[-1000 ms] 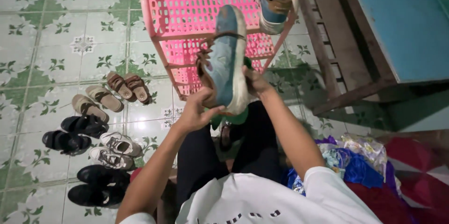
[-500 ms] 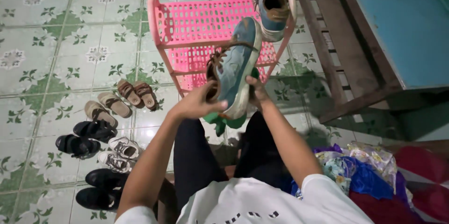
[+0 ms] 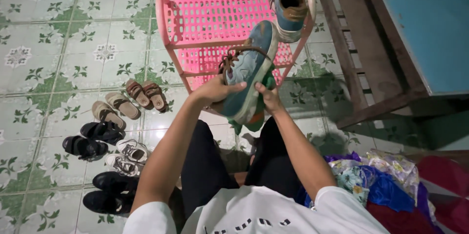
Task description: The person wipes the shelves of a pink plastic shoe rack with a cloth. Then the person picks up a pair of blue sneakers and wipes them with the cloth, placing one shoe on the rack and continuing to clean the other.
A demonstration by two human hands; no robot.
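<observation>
- Fingers of left hand (image 3: 215, 89) clasp the laced upper side of a blue low-top sneaker with brown laces (image 3: 249, 70); thumb lies on the laces.
- Right hand (image 3: 266, 98) grips the same sneaker from its sole side, low down; fingertips hidden behind the shoe, plus a green cloth (image 3: 254, 119) bunched under it.
- Sneaker held in the air between both hands, above the knees, in front of a pink perforated plastic rack (image 3: 210, 23).
- Long axis runs up and away, toe toward the rack, heel near the hands.
- Matching blue sneaker (image 3: 290, 6) sits on the rack's top right corner, up-right of the held one; right hand nearer.
- Sandals and shoes (image 3: 115, 131) in rows on green-patterned tile floor (image 3: 58, 43), left.
</observation>
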